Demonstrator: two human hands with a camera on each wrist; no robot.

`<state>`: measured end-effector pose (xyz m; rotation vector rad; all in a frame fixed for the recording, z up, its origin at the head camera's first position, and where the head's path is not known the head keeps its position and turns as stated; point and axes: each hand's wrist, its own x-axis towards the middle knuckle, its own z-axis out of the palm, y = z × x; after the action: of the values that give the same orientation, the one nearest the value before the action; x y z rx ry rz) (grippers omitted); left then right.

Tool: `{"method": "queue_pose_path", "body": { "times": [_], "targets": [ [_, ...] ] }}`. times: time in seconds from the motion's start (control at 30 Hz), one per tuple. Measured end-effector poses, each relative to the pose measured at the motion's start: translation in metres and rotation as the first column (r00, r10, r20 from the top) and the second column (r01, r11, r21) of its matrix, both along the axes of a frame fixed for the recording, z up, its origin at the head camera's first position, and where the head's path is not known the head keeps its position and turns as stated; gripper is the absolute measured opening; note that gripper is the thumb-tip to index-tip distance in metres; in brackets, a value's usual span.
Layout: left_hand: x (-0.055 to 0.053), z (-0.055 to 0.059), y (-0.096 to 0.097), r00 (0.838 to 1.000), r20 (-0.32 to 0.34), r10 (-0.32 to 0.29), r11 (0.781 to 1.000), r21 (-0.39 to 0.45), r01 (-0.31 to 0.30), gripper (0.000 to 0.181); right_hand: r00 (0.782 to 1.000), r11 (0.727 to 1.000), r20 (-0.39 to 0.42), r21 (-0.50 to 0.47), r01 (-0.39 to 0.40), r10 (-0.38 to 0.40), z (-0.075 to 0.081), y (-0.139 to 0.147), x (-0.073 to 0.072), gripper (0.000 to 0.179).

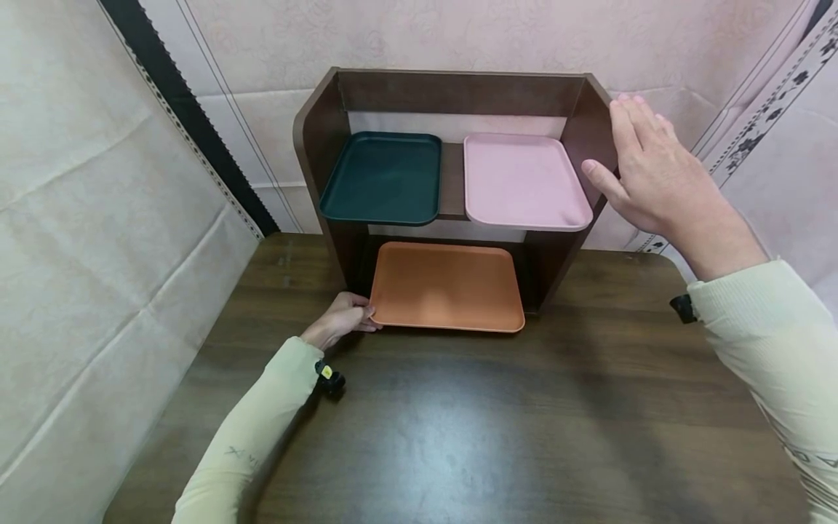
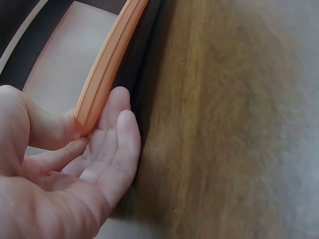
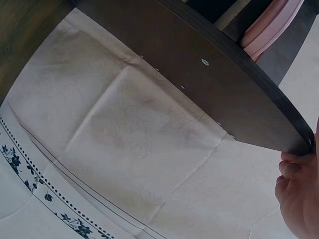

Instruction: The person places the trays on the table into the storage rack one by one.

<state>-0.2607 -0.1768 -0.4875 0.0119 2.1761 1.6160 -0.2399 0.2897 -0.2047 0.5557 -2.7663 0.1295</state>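
From the head view, your left hand (image 1: pixel 343 317) pinches the left front corner of the orange tray (image 1: pixel 448 286). The tray lies flat on the desk (image 1: pixel 458 429), under the shelf (image 1: pixel 458 94). Your right hand (image 1: pixel 644 171) is flat, fingers straight, against the shelf's right side. A green tray (image 1: pixel 382 177) and a pink tray (image 1: pixel 520 178) sit up top.

In the left wrist view, your thumb and fingers (image 2: pixel 117 134) hold the orange tray's rim (image 2: pixel 107 62).

In the right wrist view, your fingertips (image 3: pixel 294 167) touch the shelf's edge (image 3: pixel 224 94).

I think a hard pull could bump the shelf and slide the top trays off. The thin rim could also slip from your pinch.
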Motion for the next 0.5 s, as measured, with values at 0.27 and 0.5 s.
{"method": "queue_pose_path", "body": {
  "times": [0.27,0.5],
  "targets": [
    [-0.0046,0.0007,0.0018,1.000,0.021,0.015,1.000,0.010,-0.015,0.034,1.000,1.000,0.001,-0.006,-0.001,0.001,-0.0014,-0.0005,0.0004,0.080],
    [-0.0069,0.0025,0.0030,0.997,0.063,0.050,0.998,0.024,-0.052,0.035,1.000,1.000,-0.001,-0.008,-0.001,0.001,-0.0011,0.0001,0.0004,0.079]
  ]
}}
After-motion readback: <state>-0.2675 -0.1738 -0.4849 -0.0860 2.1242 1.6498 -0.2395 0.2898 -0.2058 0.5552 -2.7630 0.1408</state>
